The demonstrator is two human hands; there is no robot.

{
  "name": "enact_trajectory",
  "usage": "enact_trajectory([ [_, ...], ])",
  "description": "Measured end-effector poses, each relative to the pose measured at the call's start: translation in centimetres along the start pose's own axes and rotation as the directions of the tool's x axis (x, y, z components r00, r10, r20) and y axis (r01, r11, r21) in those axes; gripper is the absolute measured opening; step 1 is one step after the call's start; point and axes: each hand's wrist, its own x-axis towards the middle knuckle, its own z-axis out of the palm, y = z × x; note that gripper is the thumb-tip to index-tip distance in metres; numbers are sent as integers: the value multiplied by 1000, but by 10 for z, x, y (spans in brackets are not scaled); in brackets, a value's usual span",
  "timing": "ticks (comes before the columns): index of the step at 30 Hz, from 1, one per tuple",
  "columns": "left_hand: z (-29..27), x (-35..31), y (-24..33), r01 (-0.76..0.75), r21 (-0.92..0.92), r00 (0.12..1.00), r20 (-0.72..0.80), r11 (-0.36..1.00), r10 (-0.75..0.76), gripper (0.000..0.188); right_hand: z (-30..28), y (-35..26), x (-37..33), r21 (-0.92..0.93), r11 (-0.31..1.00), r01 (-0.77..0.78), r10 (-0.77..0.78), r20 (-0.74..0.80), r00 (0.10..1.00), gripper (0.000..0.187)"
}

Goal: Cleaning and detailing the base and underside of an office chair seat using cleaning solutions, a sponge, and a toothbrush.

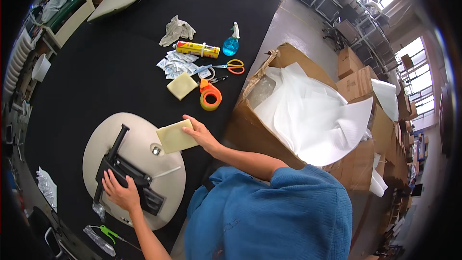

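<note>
Two hands are working while I am watching from far off. My right hand (204, 137) is pinching a pale yellow pad (174, 138) between thumb and fingers, over the edge of the beige seat (139, 142) (I cannot tell if they are touching). My left hand (120, 193) is resting on the black frame (132, 169), fingers apart. The seat is lying on the black surface (67, 96), with the frame already sitting on top. I am guessing the work is partway: the pad is not put down yet. Another pad (182, 86) is lying near the orange tape (210, 97).
</note>
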Motion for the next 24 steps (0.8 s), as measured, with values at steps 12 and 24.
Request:
enact_trajectory([
  [12, -10, 2, -1, -15, 73, 999, 32, 997, 12, 67, -202, -24, 200, -230, 949, 217, -249, -123, 961, 51],
  [24, -13, 7, 16, 20, 104, 994, 101, 994, -30, 68, -200, -96, 430, -969, -2, 246, -130, 244, 961, 99],
])
